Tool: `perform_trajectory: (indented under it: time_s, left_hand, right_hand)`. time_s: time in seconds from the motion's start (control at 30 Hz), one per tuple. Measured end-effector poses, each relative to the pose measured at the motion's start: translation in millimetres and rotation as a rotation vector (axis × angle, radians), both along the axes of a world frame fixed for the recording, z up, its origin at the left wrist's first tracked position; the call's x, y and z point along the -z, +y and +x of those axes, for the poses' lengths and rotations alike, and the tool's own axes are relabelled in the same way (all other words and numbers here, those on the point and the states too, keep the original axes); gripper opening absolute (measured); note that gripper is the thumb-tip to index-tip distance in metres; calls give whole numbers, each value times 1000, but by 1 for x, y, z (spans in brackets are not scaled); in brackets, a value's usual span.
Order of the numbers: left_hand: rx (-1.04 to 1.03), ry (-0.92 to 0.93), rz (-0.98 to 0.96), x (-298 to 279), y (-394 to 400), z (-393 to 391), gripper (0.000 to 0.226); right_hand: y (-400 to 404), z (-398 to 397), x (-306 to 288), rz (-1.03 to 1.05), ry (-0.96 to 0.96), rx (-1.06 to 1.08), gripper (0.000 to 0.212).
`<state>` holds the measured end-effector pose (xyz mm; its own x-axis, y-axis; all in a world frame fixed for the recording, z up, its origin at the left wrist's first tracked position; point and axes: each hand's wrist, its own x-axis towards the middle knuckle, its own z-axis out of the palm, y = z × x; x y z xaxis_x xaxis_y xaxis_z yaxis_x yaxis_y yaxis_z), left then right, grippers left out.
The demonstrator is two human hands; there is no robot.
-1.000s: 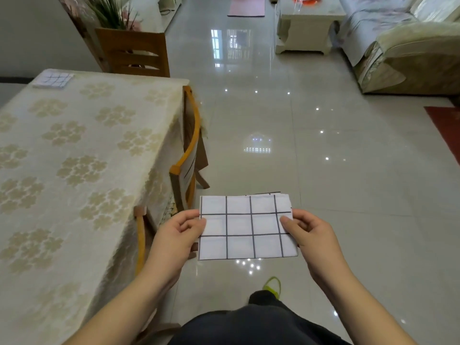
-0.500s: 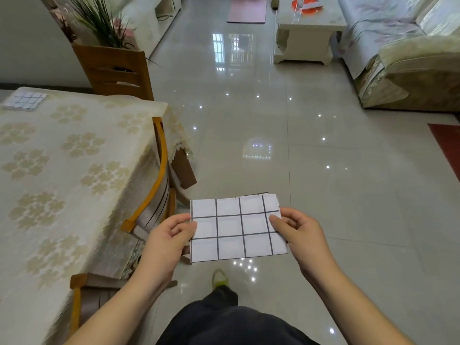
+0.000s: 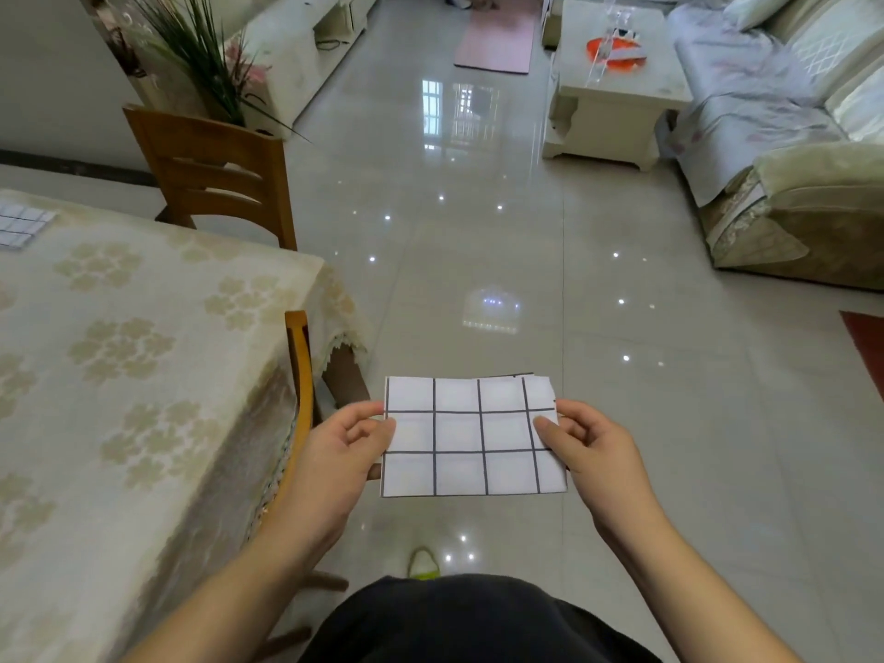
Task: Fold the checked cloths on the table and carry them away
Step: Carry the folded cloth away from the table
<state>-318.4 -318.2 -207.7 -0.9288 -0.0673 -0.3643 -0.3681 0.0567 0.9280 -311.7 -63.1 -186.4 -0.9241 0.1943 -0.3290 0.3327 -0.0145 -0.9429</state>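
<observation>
A folded checked cloth (image 3: 471, 437) is held flat in the air in front of the person, over the shiny tiled floor (image 3: 478, 241) and just to the right of the table (image 3: 143, 356). It is white with dark grid lines, and a second layer peeks out along its far edge. The left hand (image 3: 342, 452) pinches the cloth's left edge, thumb on top and fingers curled underneath. The right hand (image 3: 591, 447) pinches the right edge in the same way, thumb lying on the top surface. Both forearms reach in from the bottom of the view, above a dark garment at the person's waist.

The table is covered with a cream tablecloth with a pale flower pattern. A second checked cloth (image 3: 21, 224) lies on its far left part, cut off by the picture's edge; it looks folded, though too little of it shows to be sure. One wooden chair (image 3: 215, 174) stands at the table's far end, and another chair (image 3: 301, 399) is tucked against the near side, just beside the left hand. A green plant (image 3: 201, 55) stands behind the far chair. Across the room are a pale coffee table (image 3: 617, 88) with an orange dish (image 3: 614, 52) on it, a sofa (image 3: 789, 136) on the right, and a pink mat (image 3: 495, 40) on the floor.
</observation>
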Motion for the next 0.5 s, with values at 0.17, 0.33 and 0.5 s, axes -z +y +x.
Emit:
perform_trajectory:
  time_s: [0.17,0.33,0.5]
  left_hand:
    - [-19,8,11,-1,4,-56,22]
    - [-87,-24,32,3,28,-115,17]
    - [-83,-31,8,10,58,-183,22]
  right_hand:
    - [5,-58,-2,18,13,-22,16]
    - [25,-121,5,10,-15,-52,15]
    - [58,-196,17,27,-8,-99,15]
